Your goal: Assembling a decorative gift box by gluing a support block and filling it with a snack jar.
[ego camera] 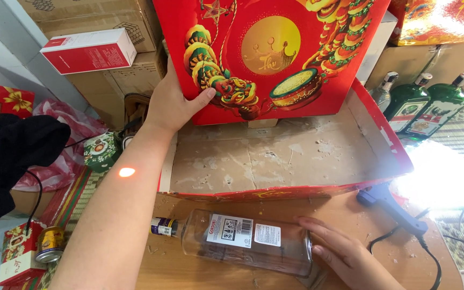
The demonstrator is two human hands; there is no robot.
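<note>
My left hand point(174, 103) grips the left edge of a big red decorated box lid point(275, 48), which stands upright over the open red box point(275, 156) with its bare cardboard inside. In front of the box, on the wooden table point(350, 215), a clear glass bottle point(243, 241) lies on its side, neck to the left. The fingers of my right hand point(345, 255) rest spread against the bottle's base end.
Three green bottles point(420, 104) stand at the right. A black glue gun point(390, 207) with its cord lies right of the box. Cardboard boxes point(92, 21) and a red-white carton point(89, 51) stack at the back left. A can point(49, 244) and small gift boxes sit lower left.
</note>
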